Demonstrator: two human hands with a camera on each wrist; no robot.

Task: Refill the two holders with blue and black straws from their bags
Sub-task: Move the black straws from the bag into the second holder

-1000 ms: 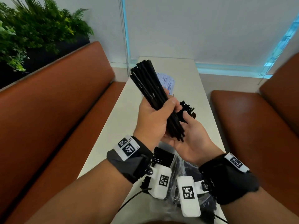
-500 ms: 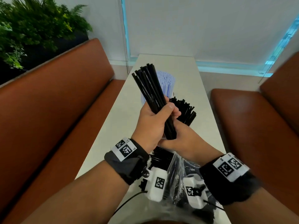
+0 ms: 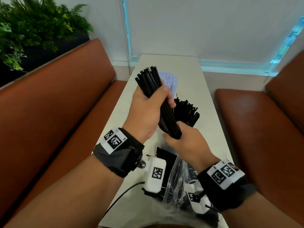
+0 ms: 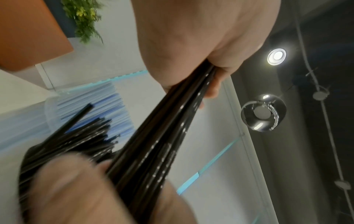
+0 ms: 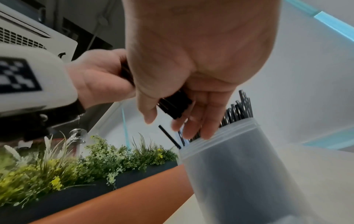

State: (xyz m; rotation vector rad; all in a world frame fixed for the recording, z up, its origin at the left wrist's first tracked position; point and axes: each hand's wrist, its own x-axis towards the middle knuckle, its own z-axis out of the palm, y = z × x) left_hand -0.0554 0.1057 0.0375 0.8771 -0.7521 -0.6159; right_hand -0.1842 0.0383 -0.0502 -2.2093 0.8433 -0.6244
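Left hand: the left hand (image 3: 148,111) has its fingers and thumb wrapped round the middle of a bundle of black straws (image 3: 158,102), held above the table (image 3: 189,71).
Bundle axis: the long axis slants from upper left, far from the body, down to lower right, toward the body.
Right hand: the right hand (image 3: 185,142) cups the bundle's lower end, fingers loosely bent under the tips; the right wrist view shows them hanging just above the holder's rim.
Black holder: a frosted tub (image 5: 239,159), already partly stocked with black straws, stands just beyond and to the right of the hands, nearer the right hand.
Blue holder: blue straws (image 3: 169,81) stand behind the bundle, farther away.
Bag: the clear bag (image 3: 177,183) lies below the wrists, nearest the body.
Judgement: the bundle looks to need swinging upright, then lowering rightward into the tub.
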